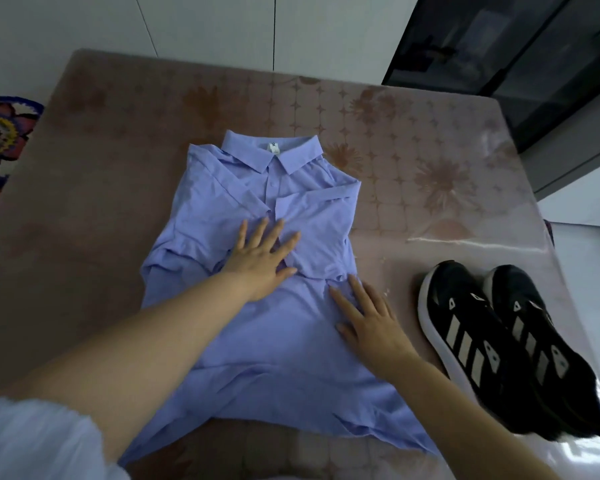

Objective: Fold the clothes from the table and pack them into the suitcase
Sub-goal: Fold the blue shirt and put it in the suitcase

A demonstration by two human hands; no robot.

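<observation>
A light blue collared shirt [257,341] lies face up on the table [430,168], collar at the far end, with both sleeves folded in across the chest. My left hand [262,258] rests flat on the folded sleeves at the shirt's middle, fingers spread and straight. Lower down on the shirt's right side, my right hand [368,320] presses flat with straight fingers. No suitcase is in view.
A pair of black sneakers [513,344] with white stripes stands on the table's right part, close to my right forearm. The table wears a glossy floral cover. A colourful rug [0,136] lies on the floor at left. A dark cabinet [499,46] stands at the back right.
</observation>
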